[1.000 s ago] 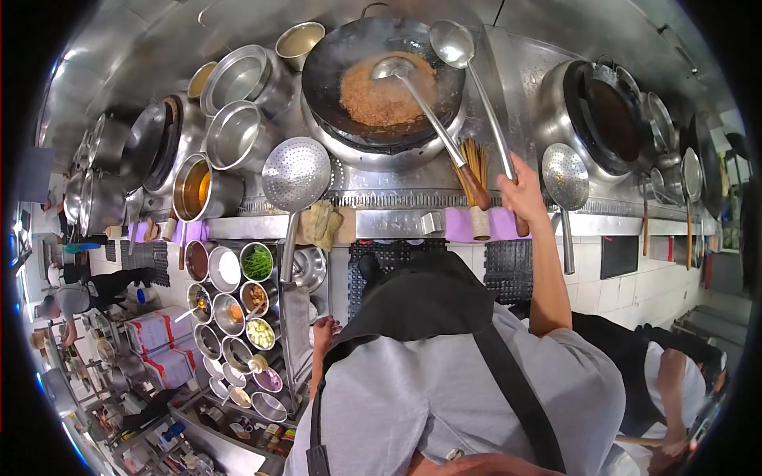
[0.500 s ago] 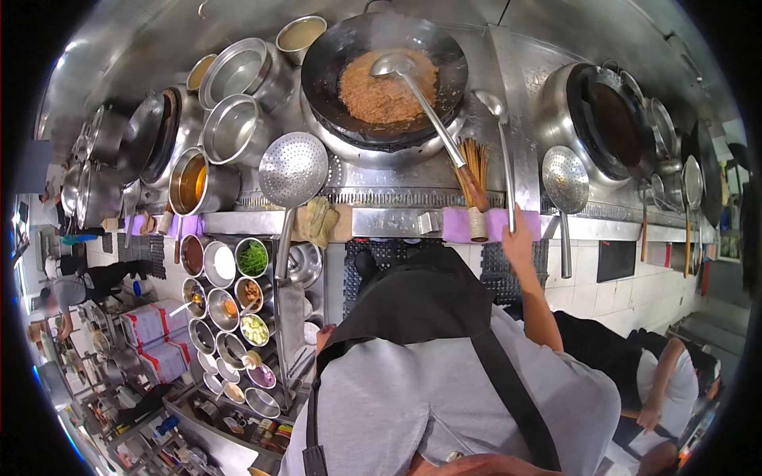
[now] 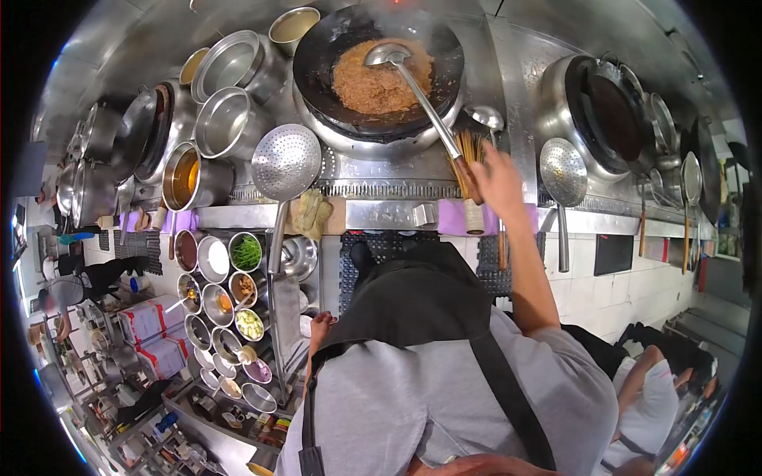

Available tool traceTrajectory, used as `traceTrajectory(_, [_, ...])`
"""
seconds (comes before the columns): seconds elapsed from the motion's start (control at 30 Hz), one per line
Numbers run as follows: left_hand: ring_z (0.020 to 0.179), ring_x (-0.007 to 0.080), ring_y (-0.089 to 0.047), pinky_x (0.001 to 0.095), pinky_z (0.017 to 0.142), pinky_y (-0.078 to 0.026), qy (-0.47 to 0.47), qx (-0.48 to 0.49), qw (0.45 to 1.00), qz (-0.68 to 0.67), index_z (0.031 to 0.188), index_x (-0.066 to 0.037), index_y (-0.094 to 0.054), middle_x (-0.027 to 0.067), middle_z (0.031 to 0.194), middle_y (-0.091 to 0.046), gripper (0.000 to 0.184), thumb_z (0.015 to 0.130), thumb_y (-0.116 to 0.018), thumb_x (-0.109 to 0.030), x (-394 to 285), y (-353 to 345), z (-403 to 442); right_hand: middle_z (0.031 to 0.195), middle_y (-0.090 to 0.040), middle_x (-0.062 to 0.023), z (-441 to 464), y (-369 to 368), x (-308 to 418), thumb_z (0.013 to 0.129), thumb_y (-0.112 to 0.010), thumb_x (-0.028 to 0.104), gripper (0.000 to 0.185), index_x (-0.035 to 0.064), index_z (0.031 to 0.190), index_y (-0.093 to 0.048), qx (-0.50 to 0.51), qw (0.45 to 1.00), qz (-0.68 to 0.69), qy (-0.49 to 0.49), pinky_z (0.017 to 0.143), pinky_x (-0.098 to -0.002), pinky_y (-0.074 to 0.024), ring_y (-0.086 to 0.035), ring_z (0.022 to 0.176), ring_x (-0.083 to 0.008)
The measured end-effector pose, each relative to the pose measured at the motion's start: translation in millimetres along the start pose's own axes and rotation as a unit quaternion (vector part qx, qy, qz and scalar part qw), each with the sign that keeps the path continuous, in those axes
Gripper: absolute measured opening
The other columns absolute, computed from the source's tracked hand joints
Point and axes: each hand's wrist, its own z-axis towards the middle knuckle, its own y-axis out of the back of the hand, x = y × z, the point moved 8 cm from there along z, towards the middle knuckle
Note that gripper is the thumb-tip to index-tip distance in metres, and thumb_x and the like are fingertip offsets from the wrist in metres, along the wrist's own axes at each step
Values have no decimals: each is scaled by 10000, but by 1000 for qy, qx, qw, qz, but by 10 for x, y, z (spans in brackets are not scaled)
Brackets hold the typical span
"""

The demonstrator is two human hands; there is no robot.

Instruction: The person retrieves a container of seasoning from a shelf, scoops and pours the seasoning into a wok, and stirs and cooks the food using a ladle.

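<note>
My right hand (image 3: 500, 184) is open, its blurred fingers stretched toward the wooden handle of a large ladle (image 3: 387, 54). Whether they touch that handle I cannot tell. The ladle's bowl sits in a black wok (image 3: 317, 87), on reddish-brown minced food (image 3: 373, 87). Behind my right hand lies a second ladle (image 3: 486, 117), its handle passing under the hand to a wooden end over the counter edge. A bamboo brush (image 3: 474, 216) is just left of the hand. Low beside my body, my left hand (image 3: 321, 324) has loosely bent fingers with nothing visible in them.
A perforated skimmer (image 3: 286, 163) lies left of the wok, another skimmer (image 3: 563, 172) right of it. Metal pots (image 3: 230, 123) crowd the left. Several ingredient bowls (image 3: 247, 251) stand lower left. A purple cloth (image 3: 452, 218) lies on the counter edge. Another person (image 3: 649, 397) is at right.
My right hand has let go of the second ladle, which now lies lower on the counter, and has moved up and left to the wok ladle's handle. More of my left hand shows.
</note>
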Motion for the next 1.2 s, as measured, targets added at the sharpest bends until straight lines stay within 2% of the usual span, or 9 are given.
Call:
traceTrajectory(0.17, [832,165,-689,323,771,-573,-31,21,997,63,1086,35,-663,46,892,-681,181,974,-621,-100,81,-43,7,1171,-637,-333,566,-908,180,909,-658,183,572,28,1438,-503,156,985,11,-75,978,-507,-488,-637,1062,-470])
traceTrajectory(0.27, [801,150,-673,292,765,-555,-10,-40,999,-15,1082,32,-674,44,874,-689,180,966,-618,-94,105,-77,-103,1193,-627,-359,584,-862,124,909,-625,145,589,-5,1456,-466,49,992,118,2,977,-502,-494,-636,1108,-456])
traceTrajectory(0.43, [782,150,-662,275,747,-538,5,-41,994,105,1090,33,-675,47,847,-689,188,955,-615,-83,314,49,-234,813,-694,-205,785,-1041,24,957,-596,149,612,14,1513,-381,51,977,157,-135,526,-425,-544,-678,572,-312])
traceTrajectory(0.8, [802,157,-678,275,725,-538,-35,-44,992,114,1110,24,-676,62,851,-697,199,955,-631,-93,104,141,-173,626,-552,-43,759,-905,416,951,-613,110,642,20,1540,-373,163,888,399,-158,383,-334,-413,-498,415,-141])
traceTrajectory(0.97, [844,189,-707,310,759,-576,28,-38,999,10,1146,14,-662,80,925,-707,217,970,-627,-109,99,86,-79,651,-519,-24,1363,-1149,278,936,-579,87,170,8,1086,-591,124,872,440,-173,364,-311,-404,-464,407,-115])
traceTrajectory(1.07, [861,195,-710,324,782,-587,27,-35,999,15,1144,17,-656,86,938,-703,212,977,-622,-108,102,60,-50,666,-494,-18,1386,-1296,372,934,-591,96,220,19,1139,-610,204,863,435,-158,346,-285,-380,-433,402,-97])
traceTrajectory(1.1, [862,191,-708,321,788,-586,29,-36,999,23,1141,18,-657,85,933,-702,209,976,-623,-105,117,47,-40,724,-602,-27,1348,-1343,381,955,-613,120,405,37,1349,-572,272,865,404,-117,465,-351,-503,-576,509,-159])
traceTrajectory(1.17, [861,184,-702,316,793,-584,22,-25,999,25,1138,19,-657,82,927,-698,206,974,-624,-102,144,6,-28,858,-685,-84,1293,-1348,212,940,-627,108,531,59,1452,-497,124,941,281,141,641,-397,-551,-663,689,-247])
traceTrajectory(1.2, [858,180,-698,312,794,-582,13,-14,1000,20,1138,18,-657,79,926,-696,206,973,-625,-101,141,-13,-40,1004,-697,-140,1140,-1149,306,899,-664,111,621,104,1488,-468,133,956,211,153,778,-424,-538,-670,865,-329])
